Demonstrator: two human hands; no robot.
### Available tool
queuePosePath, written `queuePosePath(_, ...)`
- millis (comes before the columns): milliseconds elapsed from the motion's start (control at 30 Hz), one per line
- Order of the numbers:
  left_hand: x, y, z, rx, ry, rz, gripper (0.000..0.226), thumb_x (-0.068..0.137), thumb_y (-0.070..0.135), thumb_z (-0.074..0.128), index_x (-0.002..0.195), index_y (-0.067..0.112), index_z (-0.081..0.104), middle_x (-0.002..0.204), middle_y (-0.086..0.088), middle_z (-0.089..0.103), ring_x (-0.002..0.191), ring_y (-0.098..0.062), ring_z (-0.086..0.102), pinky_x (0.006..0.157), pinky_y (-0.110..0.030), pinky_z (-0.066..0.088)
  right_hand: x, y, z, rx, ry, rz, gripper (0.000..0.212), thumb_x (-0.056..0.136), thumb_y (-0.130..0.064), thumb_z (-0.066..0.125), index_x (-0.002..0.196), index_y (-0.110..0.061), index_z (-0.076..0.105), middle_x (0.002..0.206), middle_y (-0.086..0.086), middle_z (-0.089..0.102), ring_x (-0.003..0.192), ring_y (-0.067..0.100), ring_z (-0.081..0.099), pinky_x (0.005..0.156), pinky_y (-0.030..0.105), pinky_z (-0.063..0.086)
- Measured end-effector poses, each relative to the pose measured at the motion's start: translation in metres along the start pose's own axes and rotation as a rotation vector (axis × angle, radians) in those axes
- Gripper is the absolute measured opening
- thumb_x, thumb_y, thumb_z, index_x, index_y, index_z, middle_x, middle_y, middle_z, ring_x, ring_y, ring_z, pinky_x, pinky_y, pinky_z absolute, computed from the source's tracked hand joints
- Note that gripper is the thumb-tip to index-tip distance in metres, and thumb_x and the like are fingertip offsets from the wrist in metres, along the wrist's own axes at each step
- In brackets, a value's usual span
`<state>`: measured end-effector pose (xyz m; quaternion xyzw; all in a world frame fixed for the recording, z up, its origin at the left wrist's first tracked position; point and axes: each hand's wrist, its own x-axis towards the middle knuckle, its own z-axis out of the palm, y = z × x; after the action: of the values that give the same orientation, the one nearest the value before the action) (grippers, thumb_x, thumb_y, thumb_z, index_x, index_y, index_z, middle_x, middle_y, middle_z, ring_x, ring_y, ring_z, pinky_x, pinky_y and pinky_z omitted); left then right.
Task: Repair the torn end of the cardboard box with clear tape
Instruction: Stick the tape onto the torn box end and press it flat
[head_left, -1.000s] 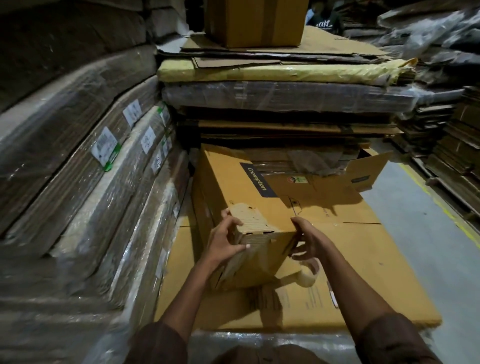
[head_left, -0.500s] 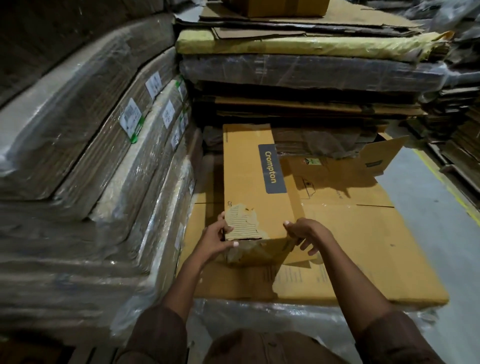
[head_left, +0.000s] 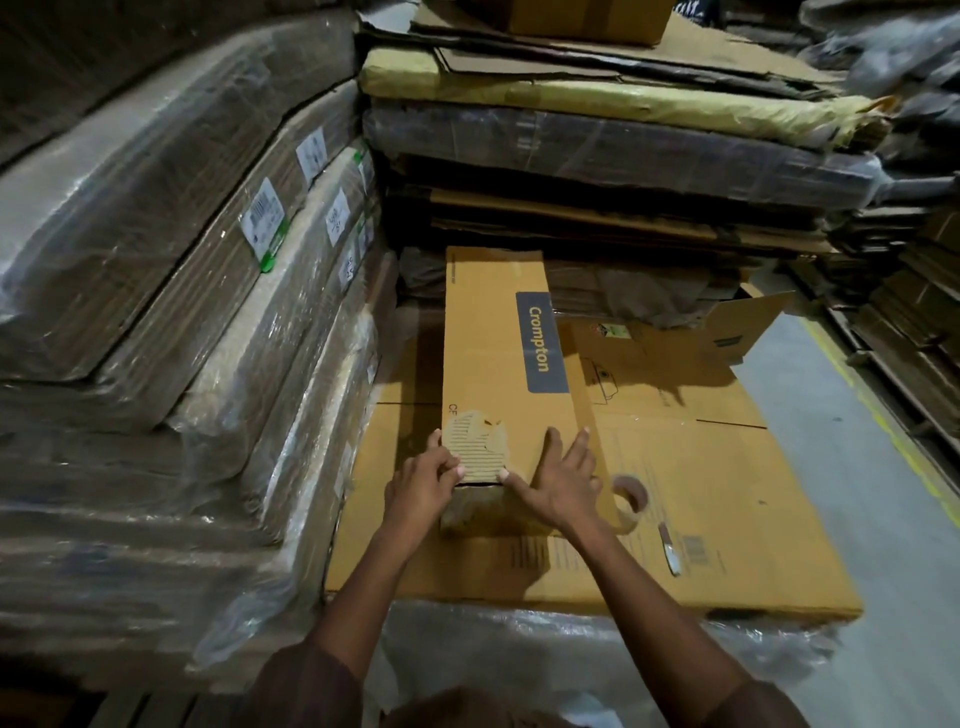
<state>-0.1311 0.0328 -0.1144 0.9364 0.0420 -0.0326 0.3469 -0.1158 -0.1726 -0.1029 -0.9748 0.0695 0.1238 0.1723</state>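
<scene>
Plastic-wrapped stacks of flattened cardboard (head_left: 171, 291) rise on the left and behind a flattened carton sheet (head_left: 701, 519). On that sheet lies the long Crompton box (head_left: 498, 358), its near end torn, the corrugated patch (head_left: 475, 447) exposed. The left hand (head_left: 421, 491) grips the torn corner, fingers curled around it. The right hand (head_left: 563, 480) presses flat on the box top, fingers spread. A tape roll (head_left: 629, 501) rests just beside the right wrist.

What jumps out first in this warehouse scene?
A long Crompton box lies in the middle on flattened cardboard, its near end torn to bare ridges. Both hands, left hand and right hand, press there. A tape roll lies just right of them.
</scene>
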Motion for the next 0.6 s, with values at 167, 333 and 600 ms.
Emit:
queuePosePath(167,-0.008,0.032,-0.002,0.194,0.033,-0.044,0.037,0.102,0.035,0.056,0.130,0.010,0.061,0.162,-0.007,0.033,0.136,-0.031,0.047,0.099,-0.048,0.050,-0.003,-0.005,0.008,-0.015,0.073,-0.012,0.076,0.103,-0.058,0.030,0.161,-0.018,0.004,0.165,0.025,-0.017,0.151,0.048,0.005,0.113,0.063,0.024)
queuePosePath(333,-0.007,0.060,0.006,0.446,0.059,0.002,0.041,0.099,0.046,0.056,0.119,0.012,0.069,0.134,-0.010,0.062,0.124,-0.029,0.057,0.120,-0.057,0.024,-0.008,0.004,0.014,0.100,0.111,-0.046,0.064,0.105,-0.050,0.030,0.160,-0.020,0.013,0.167,0.020,-0.010,0.151,0.043,0.007,0.114,0.060,0.023)
queuePosePath(600,-0.012,0.097,0.016,0.241,0.072,0.087,0.033,0.097,0.047,0.060,0.105,0.018,0.075,0.100,-0.008,0.075,0.093,-0.030,0.067,0.078,-0.041,0.056,-0.018,0.060,0.026,0.596,0.326,0.078,0.070,0.100,-0.056,0.042,0.151,-0.011,0.030,0.151,0.016,0.043,0.138,0.035,0.043,0.109,0.055,0.041)
